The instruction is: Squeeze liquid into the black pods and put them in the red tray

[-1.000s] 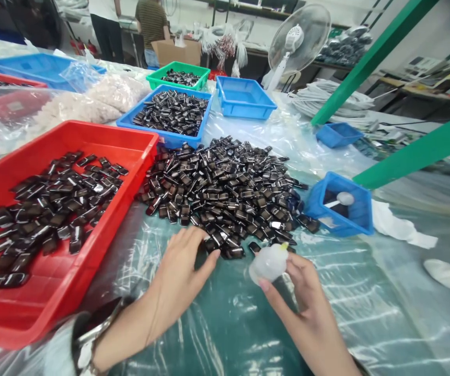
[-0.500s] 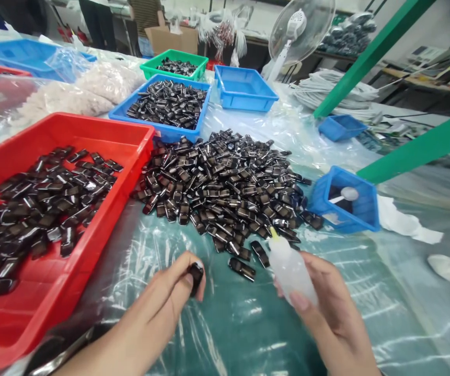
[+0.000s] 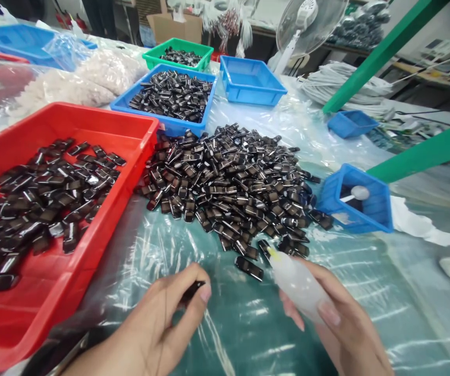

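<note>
Black pieces (image 3: pixel 232 177): glossy, smooth, look plastic. Red tray (image 3: pixel 103 235): smooth shiny plastic. Squeeze bottle (image 3: pixel 297 284): translucent plastic, soft sheen. Worktop (image 3: pixel 248 318): creased glossy clear film over green. Far box (image 3: pixel 180 28): matt brown cardboard.

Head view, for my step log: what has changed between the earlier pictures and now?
The left hand has drawn back from the pile toward the person, now holding one dark piece. The right hand still holds the white bottle, its yellow tip swung leftward. The red tray and the blue bin with the spoon stayed put.
</note>
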`<state>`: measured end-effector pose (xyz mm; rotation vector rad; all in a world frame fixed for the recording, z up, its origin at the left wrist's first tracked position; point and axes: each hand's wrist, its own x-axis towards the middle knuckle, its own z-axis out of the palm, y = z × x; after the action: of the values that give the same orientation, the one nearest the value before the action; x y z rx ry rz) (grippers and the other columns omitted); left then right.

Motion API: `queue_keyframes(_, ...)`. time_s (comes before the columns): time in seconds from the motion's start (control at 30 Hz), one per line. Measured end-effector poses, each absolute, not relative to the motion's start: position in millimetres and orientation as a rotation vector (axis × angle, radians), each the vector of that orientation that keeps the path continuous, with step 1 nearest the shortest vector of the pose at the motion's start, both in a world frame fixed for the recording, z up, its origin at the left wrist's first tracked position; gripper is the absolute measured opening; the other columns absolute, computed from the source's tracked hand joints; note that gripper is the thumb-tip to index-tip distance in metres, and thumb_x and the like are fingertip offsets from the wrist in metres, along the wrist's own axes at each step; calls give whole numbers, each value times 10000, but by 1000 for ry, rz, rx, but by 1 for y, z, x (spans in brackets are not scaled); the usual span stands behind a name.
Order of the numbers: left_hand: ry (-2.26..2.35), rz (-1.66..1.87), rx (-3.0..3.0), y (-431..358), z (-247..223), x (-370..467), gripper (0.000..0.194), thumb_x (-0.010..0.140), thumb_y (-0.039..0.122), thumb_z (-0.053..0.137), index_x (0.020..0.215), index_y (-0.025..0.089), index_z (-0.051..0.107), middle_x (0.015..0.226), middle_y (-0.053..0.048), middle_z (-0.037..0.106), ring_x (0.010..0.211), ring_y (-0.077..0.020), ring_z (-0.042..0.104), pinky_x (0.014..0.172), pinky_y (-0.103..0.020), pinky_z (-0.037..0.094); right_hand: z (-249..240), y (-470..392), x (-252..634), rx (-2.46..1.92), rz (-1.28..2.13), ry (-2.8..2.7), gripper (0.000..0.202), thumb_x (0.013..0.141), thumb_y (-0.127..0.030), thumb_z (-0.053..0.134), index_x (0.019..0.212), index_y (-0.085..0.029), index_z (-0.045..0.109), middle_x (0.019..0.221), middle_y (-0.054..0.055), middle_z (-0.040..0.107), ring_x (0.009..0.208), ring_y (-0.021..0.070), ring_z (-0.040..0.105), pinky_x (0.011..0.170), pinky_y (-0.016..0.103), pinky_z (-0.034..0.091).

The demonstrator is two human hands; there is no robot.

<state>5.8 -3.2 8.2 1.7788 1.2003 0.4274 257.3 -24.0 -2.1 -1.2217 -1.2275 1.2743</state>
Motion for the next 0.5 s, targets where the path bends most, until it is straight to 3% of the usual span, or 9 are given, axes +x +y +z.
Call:
queue_keyframes(0.13,1222,428,1903,-2,6,7,294,951,328,388,673,233,400,553,54,408,491,-127,459,479,-232,382,1,-24,258,-1270,1278,-1211,335,858,-511,556,1120,-337,669,625,12,658,441,152,576,405,253,472)
queue_keyframes(0.2,1226,446,1955,-1,5,7,274,928,331,451,676,229,415,559,53,443,484,-125,473,467,-237,378,3,-27,258,-1321,1229,-1251,348,849,-526,561,1103,-316,672,626,16,653,450,156,571,410,255,478)
queue_keyframes(0.27,1202,491,1981,-1,6,5,219,933,348,458,748,231,457,637,32,531,544,-144,544,501,-251,430,4,-30,258,-1399,1124,-1316,371,821,-538,594,1090,-294,670,692,35,670,476,166,588,421,261,497)
queue_keyframes(0.37,1127,547,1998,-3,11,1,94,975,270,379,936,258,464,846,5,604,787,-171,629,703,-275,518,8,-32,260,-1461,993,-1413,328,801,-531,628,1062,-333,652,858,38,697,544,165,640,429,226,516)
queue_keyframes(0.43,1101,542,2027,-5,14,-2,128,974,200,372,1052,279,434,969,-4,601,932,-170,618,824,-269,513,12,-32,259,-1450,964,-1486,270,816,-524,616,1036,-370,646,893,14,704,591,162,671,452,202,529)
queue_keyframes(0.5,1071,547,2061,-5,15,-4,192,966,180,398,1126,287,407,1032,-14,596,985,-171,607,851,-256,512,16,-33,257,-1439,928,-1546,239,816,-528,614,998,-381,659,853,-2,715,597,166,684,466,203,541)
